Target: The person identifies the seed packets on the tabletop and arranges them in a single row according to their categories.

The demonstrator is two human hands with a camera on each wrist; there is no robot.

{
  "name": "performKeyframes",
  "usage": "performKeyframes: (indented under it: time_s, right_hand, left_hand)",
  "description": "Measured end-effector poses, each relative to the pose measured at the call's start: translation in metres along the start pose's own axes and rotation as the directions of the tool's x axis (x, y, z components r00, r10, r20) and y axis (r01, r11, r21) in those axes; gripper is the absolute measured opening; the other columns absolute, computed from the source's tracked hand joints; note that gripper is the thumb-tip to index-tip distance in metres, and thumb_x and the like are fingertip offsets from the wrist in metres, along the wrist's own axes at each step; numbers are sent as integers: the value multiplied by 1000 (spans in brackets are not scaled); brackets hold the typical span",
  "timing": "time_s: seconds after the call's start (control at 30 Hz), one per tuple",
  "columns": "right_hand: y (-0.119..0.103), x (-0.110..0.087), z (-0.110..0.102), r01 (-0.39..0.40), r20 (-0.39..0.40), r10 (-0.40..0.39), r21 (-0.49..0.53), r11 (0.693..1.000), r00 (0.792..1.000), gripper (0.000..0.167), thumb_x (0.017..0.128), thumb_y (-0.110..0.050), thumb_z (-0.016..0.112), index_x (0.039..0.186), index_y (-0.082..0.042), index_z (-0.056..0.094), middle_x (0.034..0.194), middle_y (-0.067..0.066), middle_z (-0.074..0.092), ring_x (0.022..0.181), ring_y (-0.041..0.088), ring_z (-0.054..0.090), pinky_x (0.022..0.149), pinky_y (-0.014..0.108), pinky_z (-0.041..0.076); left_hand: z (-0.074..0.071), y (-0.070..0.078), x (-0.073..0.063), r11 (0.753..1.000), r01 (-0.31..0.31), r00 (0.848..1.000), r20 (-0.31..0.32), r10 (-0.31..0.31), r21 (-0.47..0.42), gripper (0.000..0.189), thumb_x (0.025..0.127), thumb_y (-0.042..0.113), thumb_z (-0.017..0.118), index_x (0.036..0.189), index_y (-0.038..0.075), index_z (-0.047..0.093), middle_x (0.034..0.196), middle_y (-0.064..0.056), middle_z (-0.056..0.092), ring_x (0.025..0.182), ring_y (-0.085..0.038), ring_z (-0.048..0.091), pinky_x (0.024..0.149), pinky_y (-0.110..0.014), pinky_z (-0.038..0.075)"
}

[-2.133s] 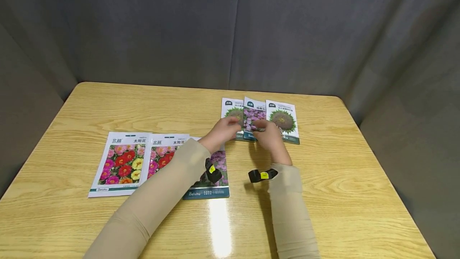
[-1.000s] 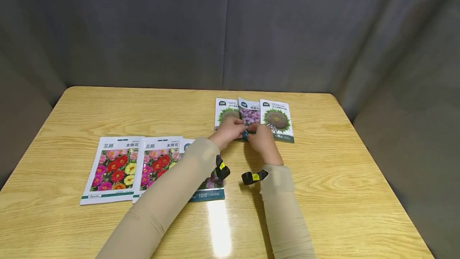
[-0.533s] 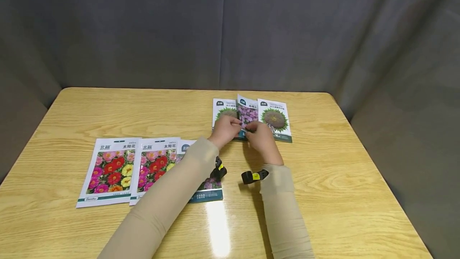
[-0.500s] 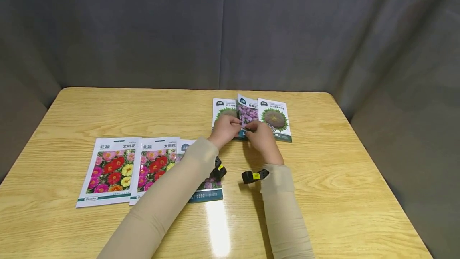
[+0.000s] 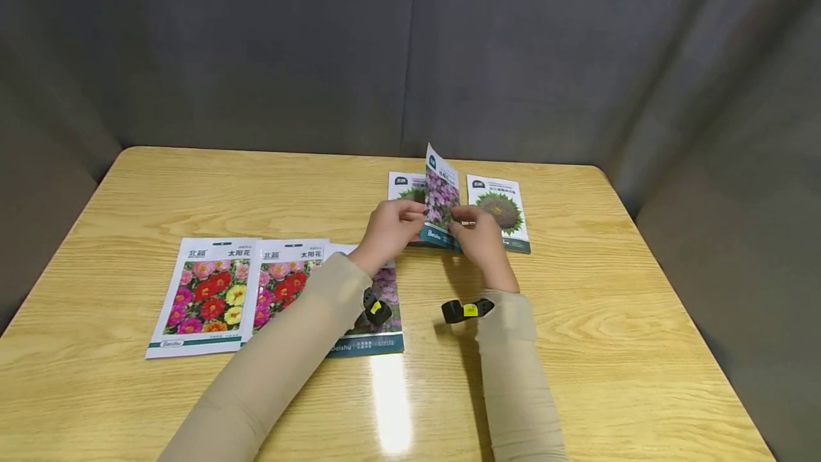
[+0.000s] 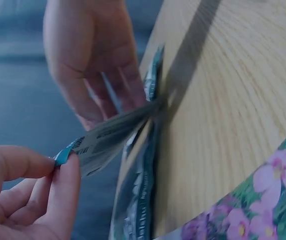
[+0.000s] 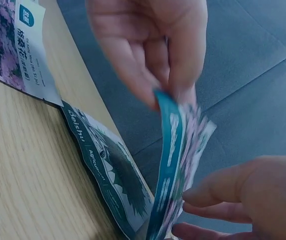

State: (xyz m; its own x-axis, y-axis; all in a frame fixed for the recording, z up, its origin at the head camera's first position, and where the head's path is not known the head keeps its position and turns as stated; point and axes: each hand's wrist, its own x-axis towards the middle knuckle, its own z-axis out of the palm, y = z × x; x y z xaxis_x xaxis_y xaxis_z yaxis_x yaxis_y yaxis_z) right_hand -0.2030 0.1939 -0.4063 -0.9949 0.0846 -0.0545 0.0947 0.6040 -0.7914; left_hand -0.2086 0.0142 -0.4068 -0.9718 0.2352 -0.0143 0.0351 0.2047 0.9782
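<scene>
In the head view my left hand (image 5: pixel 388 230) pinches the lower left corner of a purple-flower seed packet (image 5: pixel 441 194) between thumb and fingers. The packet is tilted up on edge, its front turned toward the right. My right hand (image 5: pixel 482 234) is at the packet's right edge, its fingertips against it and its fingers loosely extended, as the right wrist view shows. A green sunflower seed packet (image 5: pixel 407 181) lies behind and left of it, partly covered. Another sunflower packet (image 5: pixel 499 211) lies flat just right, partly behind my right hand.
Nearer on the wooden table (image 5: pixel 609 319) lie two red-and-yellow flower seed packets, one at the left (image 5: pixel 205 298) and one overlapping it (image 5: pixel 282 273). A larger purple-flower packet (image 5: pixel 388 305) sits beside them, partly under my left forearm. Grey curtain (image 5: pixel 410 55) encloses the table's back and sides.
The purple-flower packet lay flat between the sunflower packets; my left hand has taken its corner and raised it on edge. A gap now shows beside the right sunflower packet.
</scene>
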Motion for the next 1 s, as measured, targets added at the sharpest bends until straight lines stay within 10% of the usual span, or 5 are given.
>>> performKeyframes:
  time_s: [0.23, 0.53, 1.0]
  right_hand:
    - [6, 2, -7, -67, -29, 72, 149, 987, 997, 43, 103, -12, 54, 144, -1, 52, 138, 25, 56, 118, 37, 60, 97, 48, 52]
    - [10, 1, -26, -104, 13, 109, 435, 895, 994, 38, 104, -8, 53, 140, 3, 54, 114, 15, 59, 86, 16, 61, 80, 30, 59]
    - [5, -15, -57, -78, 143, 39, 278, 958, 989, 37, 100, -1, 59, 137, 4, 55, 106, 14, 61, 89, 21, 66, 87, 42, 59]
  left_hand:
    - [-12, 7, -16, 999, -34, 999, 20, 35, -40, 31, 103, 6, 57, 133, 0, 63, 120, -17, 67, 102, -29, 68, 85, -35, 59]
    - [-21, 7, -35, 994, 14, 994, 111, -3, -104, 32, 102, 8, 59, 133, -1, 61, 118, -17, 65, 98, -29, 66, 92, -46, 57]
    - [-31, 5, -52, 997, 70, 971, 228, -71, 13, 27, 102, 8, 55, 129, 2, 56, 104, -16, 64, 85, -27, 70, 83, -43, 60]
